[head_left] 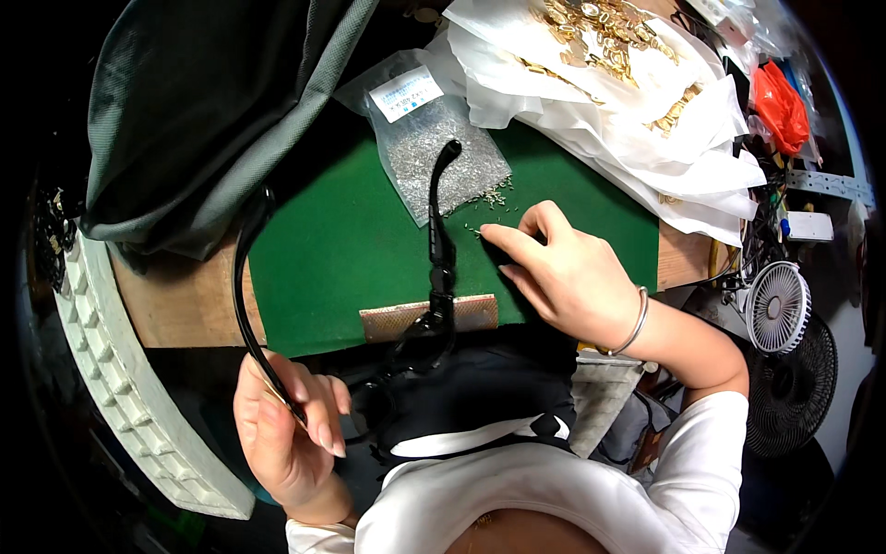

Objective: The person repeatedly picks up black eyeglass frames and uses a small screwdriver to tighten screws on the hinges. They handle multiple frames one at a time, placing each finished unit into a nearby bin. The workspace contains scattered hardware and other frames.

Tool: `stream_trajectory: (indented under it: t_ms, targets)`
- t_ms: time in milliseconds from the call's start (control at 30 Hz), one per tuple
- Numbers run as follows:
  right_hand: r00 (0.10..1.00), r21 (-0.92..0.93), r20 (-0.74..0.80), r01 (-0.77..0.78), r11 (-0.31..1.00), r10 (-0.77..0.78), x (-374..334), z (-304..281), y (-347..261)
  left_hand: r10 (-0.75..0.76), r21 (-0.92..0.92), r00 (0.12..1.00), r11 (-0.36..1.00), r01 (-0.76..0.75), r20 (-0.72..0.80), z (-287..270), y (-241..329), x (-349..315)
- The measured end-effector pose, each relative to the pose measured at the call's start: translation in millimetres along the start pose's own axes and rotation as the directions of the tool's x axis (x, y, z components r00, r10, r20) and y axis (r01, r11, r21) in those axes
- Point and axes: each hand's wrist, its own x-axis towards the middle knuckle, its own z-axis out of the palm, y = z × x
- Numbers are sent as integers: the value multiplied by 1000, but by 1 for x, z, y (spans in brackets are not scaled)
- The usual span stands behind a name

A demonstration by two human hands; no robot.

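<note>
The wooden table [175,300] carries a green mat [323,249] bearing a clear bag [429,162], metal bits [496,197] and white sheeting [604,134].

Bright light falls on the green mat [323,222], nearly washing out the white sheet [489,78] over its far right corner and glinting off the tiny metal pieces [496,196] upon it, whose edges seem slightly soft, while left of the mat a pale moulded strip [137,397] bows with fisheye distortion into blackness.

White sheeting [637,171] bearing gold-coloured pieces [616,57] covers the worktop's [175,300] far right corner, dark grey-edged fabric [212,120] lies over its far left corner, and a white fan [777,307] shows beyond its right edge.
</note>
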Motion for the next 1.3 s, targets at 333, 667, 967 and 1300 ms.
stream_trajectory:
  t_ms: [333, 667, 967, 1300]
  targets:
    - [997, -101, -77, 22, 995, -30, 1, 11, -2, -355, -533, 794, 599, 598, 493, 16, -33, 6]
    - [994, -387, 24, 110, 916, -109, 0, 12, -4, -400, -541, 804, 597, 592, 439, 16, -44, 12]
    - [651, 684, 725, -720, 121, -226, 11, -36, -40, -368, -646, 745, 372, 666, 557, 2, -63, 12]
    - [684, 706, 700, -706, 58, -207, 15, -29, -47, -367, -647, 743, 366, 669, 561, 0, -66, 8]
